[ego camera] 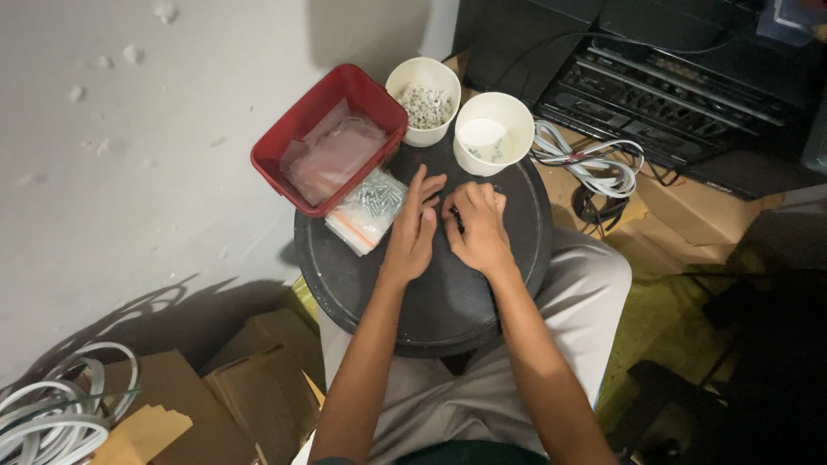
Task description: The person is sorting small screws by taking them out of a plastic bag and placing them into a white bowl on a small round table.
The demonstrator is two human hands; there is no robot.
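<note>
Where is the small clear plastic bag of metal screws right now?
In the head view, the clear plastic bag of screws lies on the round black stool top, left of the left hand, tucked against the red plastic bin.

Two hands, the left hand [413,226] and the right hand [476,228], are working on one round black stool [448,301]. Sitting along its far edge are two white paper cups [424,100] [494,133], one red tray [330,138] and one clear bag of screws [370,209].

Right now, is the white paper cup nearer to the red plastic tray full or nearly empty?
Nearly full: the white paper cup beside the red plastic tray holds small pale pieces heaped close to its rim.
</note>
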